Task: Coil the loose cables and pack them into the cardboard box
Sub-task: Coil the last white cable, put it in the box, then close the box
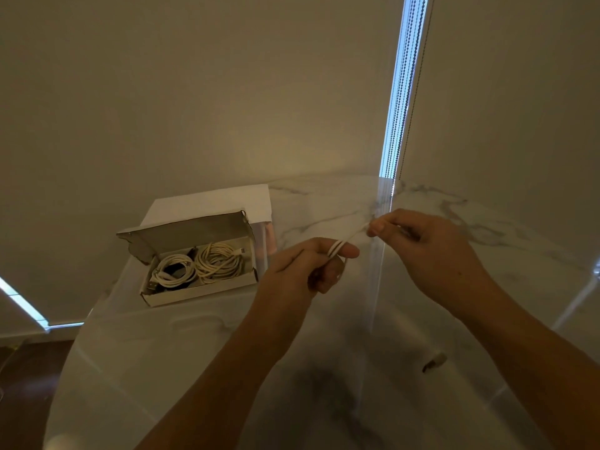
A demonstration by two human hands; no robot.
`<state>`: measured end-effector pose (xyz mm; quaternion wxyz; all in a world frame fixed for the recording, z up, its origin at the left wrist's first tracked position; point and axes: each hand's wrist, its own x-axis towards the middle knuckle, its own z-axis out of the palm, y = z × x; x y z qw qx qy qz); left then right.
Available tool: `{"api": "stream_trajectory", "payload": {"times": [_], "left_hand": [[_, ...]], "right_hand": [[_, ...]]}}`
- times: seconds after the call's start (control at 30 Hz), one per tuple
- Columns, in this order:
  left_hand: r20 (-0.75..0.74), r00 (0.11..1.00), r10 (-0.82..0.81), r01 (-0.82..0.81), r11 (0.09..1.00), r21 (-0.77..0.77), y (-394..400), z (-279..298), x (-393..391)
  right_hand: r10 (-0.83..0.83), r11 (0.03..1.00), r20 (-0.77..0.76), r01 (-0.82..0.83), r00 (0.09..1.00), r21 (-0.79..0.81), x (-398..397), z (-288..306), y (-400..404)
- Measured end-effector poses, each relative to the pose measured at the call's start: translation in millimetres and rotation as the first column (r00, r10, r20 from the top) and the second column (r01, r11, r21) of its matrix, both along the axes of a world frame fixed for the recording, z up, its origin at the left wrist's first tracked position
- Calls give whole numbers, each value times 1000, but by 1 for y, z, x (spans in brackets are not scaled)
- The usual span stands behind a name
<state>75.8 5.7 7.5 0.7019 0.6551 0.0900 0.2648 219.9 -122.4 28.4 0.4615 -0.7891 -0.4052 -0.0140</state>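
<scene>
An open cardboard box (194,292) stands on the marble table at the left, its lid flap raised. Inside lie two coiled white cables (217,263) beside a dark item. Above the table's middle, my left hand (311,266) grips a folded white cable (339,246), with strands running over my index finger. My right hand (418,246) pinches the same cable's far end between thumb and fingertips, up and to the right of my left hand. The stretch of cable between the two hands is short and taut.
A white sheet or envelope (211,203) lies behind the box against the wall. The glossy marble table (227,368) has a curved left edge. Beaded blind chains (402,92) hang at the wall's corner. A small dark reflection or mark (433,362) shows near my right forearm.
</scene>
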Motion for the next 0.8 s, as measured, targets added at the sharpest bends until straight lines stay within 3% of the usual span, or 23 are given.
{"api": "stream_trajectory", "payload": {"times": [0.27, 0.47, 0.63, 0.8], "left_hand": [[94, 995, -43, 75, 924, -375, 4, -1, 0], [155, 988, 27, 43, 901, -432, 4, 0, -2], [198, 972, 130, 0, 836, -548, 6, 2, -3], [209, 939, 274, -119, 827, -550, 12, 4, -2]], "right_hand": [[70, 964, -24, -74, 997, -254, -3, -14, 9], [136, 936, -71, -152, 988, -318, -13, -17, 11], [190, 906, -31, -187, 981, -379, -28, -24, 13], [289, 857, 43, -239, 956, -456, -52, -19, 11]]}}
